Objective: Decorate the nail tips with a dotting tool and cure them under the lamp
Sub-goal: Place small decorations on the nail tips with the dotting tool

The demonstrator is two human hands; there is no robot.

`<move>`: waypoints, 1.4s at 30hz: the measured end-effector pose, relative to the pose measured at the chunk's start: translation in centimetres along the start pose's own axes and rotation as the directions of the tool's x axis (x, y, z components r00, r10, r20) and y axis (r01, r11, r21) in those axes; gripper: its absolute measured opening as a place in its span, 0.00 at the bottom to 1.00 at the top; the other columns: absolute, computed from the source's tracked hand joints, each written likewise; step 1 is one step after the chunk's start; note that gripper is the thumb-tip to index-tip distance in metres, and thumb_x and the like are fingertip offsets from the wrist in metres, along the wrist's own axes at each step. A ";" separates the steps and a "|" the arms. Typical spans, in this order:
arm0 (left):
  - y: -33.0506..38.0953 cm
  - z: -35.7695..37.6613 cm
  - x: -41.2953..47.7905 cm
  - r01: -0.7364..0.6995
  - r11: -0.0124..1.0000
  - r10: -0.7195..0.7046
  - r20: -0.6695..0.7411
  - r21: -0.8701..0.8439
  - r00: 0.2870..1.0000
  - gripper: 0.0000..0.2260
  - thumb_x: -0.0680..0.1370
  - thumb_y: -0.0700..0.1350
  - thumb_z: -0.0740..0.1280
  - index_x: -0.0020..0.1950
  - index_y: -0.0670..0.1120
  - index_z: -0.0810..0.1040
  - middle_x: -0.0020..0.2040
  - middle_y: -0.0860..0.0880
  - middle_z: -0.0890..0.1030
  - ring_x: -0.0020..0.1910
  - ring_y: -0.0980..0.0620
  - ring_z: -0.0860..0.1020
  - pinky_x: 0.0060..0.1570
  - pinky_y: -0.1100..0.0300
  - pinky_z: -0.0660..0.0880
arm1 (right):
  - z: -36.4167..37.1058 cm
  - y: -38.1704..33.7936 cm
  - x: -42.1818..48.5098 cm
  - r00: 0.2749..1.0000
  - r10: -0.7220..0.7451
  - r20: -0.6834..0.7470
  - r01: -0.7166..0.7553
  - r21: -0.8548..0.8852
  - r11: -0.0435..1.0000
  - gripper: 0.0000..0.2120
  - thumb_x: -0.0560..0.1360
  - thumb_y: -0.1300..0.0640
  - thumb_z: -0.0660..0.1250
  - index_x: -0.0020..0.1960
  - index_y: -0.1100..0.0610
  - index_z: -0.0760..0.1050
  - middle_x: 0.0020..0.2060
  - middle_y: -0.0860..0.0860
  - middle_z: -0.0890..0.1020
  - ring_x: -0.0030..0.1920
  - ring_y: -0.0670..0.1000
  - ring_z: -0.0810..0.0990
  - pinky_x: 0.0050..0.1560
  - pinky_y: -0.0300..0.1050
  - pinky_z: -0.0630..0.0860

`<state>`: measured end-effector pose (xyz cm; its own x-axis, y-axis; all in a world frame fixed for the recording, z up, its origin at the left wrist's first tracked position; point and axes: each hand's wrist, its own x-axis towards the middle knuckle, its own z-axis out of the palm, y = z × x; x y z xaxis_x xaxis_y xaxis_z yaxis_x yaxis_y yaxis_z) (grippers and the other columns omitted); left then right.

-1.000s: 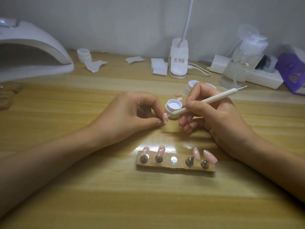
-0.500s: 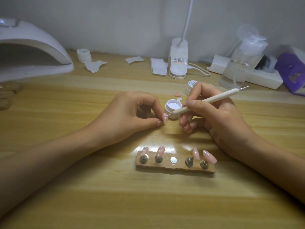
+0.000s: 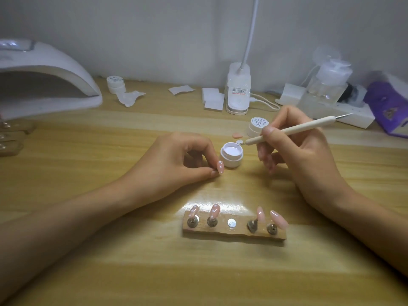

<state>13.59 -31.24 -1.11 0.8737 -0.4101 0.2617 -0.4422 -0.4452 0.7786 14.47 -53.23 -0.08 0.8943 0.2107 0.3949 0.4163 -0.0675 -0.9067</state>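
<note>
right hand (image 3: 295, 151) holds dotting tool (image 3: 293, 130) at pot (image 3: 231, 160) rim; left hand (image 3: 176, 160) pinches nail tip (image 3: 220, 167)

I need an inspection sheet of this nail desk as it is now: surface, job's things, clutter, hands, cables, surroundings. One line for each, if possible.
Surface: wooden table, glare patch behind the holder.
Job's things: open gel pot; dotting tool, tip at the pot's rim; nail tip with white dots; holder carries four tips, middle post bare; curing lamp far left.
Clutter: paper scraps, closed pot, pump bottle, purple pack.
Hands: left hand pinches the nail tip; right hand grips the dotting tool.
Cables: white cable runs from the desk lamp base toward the power strip.
Surroundings: plain wall.
</note>
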 end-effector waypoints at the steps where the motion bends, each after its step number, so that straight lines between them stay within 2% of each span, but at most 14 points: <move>1: 0.0 0.0 0.0 0.001 1.000 -0.001 -0.002 0.000 1.000 0.07 0.72 0.40 0.76 0.39 0.52 0.83 0.39 0.56 0.84 0.36 0.57 0.80 0.39 0.68 0.74 | 0.0 0.2 0.1 1.000 0.016 0.009 -0.016 -0.034 0.999 0.11 0.81 0.61 0.63 0.41 0.57 0.67 0.27 0.52 0.78 0.27 0.49 0.75 0.26 0.40 0.71; 7: 0.1 0.0 0.0 0.004 1.000 -0.004 -0.004 -0.004 1.000 0.07 0.72 0.41 0.76 0.38 0.52 0.83 0.39 0.54 0.84 0.35 0.56 0.79 0.39 0.67 0.74 | 0.2 0.6 0.3 0.993 0.093 0.079 -0.090 -0.046 0.995 0.10 0.79 0.60 0.65 0.41 0.57 0.68 0.27 0.51 0.77 0.27 0.53 0.74 0.25 0.40 0.73; 14: 0.1 0.0 0.0 0.001 1.000 -0.001 -0.011 0.001 1.000 0.07 0.72 0.40 0.76 0.38 0.52 0.83 0.39 0.56 0.83 0.35 0.58 0.79 0.38 0.70 0.72 | 0.2 0.5 0.4 0.991 0.103 0.080 -0.102 -0.019 0.995 0.10 0.78 0.58 0.66 0.41 0.58 0.68 0.27 0.51 0.78 0.27 0.52 0.75 0.25 0.41 0.74; 16: 0.1 0.0 -0.1 0.003 1.000 -0.003 -0.011 0.003 1.000 0.07 0.72 0.40 0.76 0.38 0.52 0.83 0.39 0.57 0.83 0.35 0.58 0.80 0.39 0.70 0.73 | 0.1 0.4 0.4 0.996 0.076 0.055 -0.077 0.009 0.997 0.09 0.79 0.59 0.65 0.41 0.57 0.68 0.28 0.51 0.79 0.28 0.51 0.75 0.26 0.40 0.74; 21: 0.1 0.0 -0.1 0.003 1.000 -0.002 -0.014 0.022 1.000 0.06 0.72 0.40 0.76 0.39 0.51 0.83 0.38 0.58 0.83 0.35 0.59 0.79 0.38 0.71 0.72 | 0.1 0.0 0.3 0.998 -0.056 -0.016 0.058 0.124 0.991 0.08 0.78 0.54 0.64 0.42 0.55 0.68 0.31 0.52 0.81 0.29 0.51 0.79 0.31 0.41 0.76; 25: 0.1 0.0 -0.1 0.001 1.000 -0.001 -0.015 0.023 1.000 0.06 0.72 0.40 0.76 0.39 0.51 0.83 0.38 0.58 0.83 0.35 0.60 0.79 0.38 0.72 0.71 | 0.0 0.0 0.3 0.996 -0.081 -0.030 0.085 0.166 0.982 0.08 0.78 0.52 0.63 0.44 0.53 0.68 0.34 0.55 0.83 0.31 0.54 0.81 0.33 0.42 0.77; 42: 0.1 0.0 0.0 -0.006 1.000 0.006 -0.005 0.017 1.000 0.06 0.72 0.40 0.76 0.39 0.50 0.83 0.37 0.60 0.82 0.34 0.61 0.77 0.37 0.72 0.69 | -0.1 0.2 0.5 0.998 0.068 -0.017 -0.064 0.195 0.979 0.10 0.76 0.52 0.66 0.42 0.56 0.68 0.33 0.55 0.83 0.31 0.53 0.82 0.32 0.41 0.78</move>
<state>13.51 -31.28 -1.06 0.8721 -0.4089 0.2688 -0.4505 -0.4565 0.7673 15.00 -53.25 -0.01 0.9231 0.1894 0.3345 0.3185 0.1106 -0.9415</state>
